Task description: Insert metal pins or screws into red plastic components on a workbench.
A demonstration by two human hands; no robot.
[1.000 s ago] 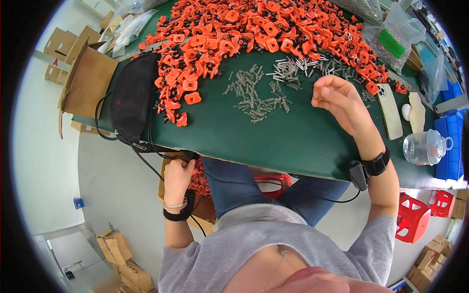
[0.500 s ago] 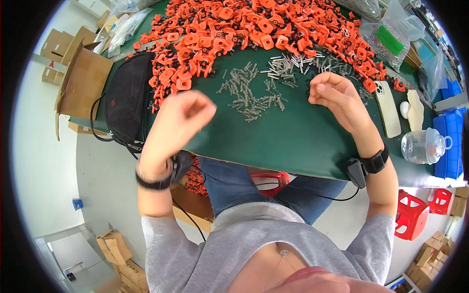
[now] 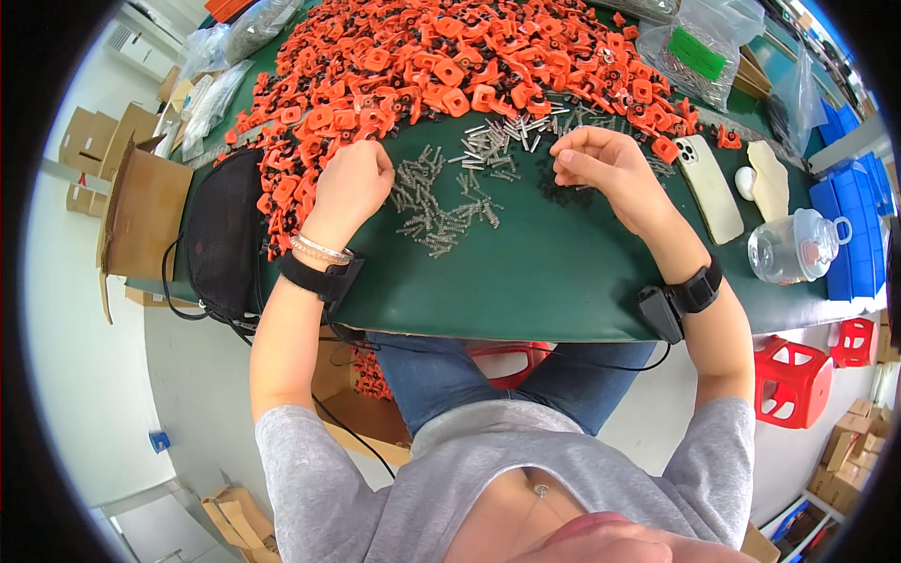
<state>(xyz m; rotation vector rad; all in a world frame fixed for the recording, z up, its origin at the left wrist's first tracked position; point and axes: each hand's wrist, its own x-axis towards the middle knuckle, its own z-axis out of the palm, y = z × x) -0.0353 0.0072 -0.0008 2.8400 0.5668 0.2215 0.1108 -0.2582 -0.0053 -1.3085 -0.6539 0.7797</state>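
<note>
My left hand (image 3: 353,186) is curled closed at the edge of the heap of orange plastic clamp-like pieces with black screws (image 3: 375,58). Its fingertips are turned away, so I cannot see whether they hold anything. Loose metal springs (image 3: 436,202) lie just to its right on the green tabletop. My right hand (image 3: 610,176) bends its fingers into a pinch above small black parts (image 3: 563,190). Whatever the pinch may contain is too small to make out. Silvery metal pins (image 3: 502,141) are scattered between the two hands, close to the orange heap.
A black mesh bag (image 3: 225,235) and an open cardboard box (image 3: 145,216) are at the left. On the right are a phone (image 3: 710,192), a clear plastic jar (image 3: 788,249), blue bins (image 3: 849,225) and a bag of metal parts (image 3: 694,56). Cables hang from both wrist straps.
My left hand has moved forward to the orange heap and its fingers have curled in. My right hand stays pinched in about the same place. The whole view has shifted slightly.
</note>
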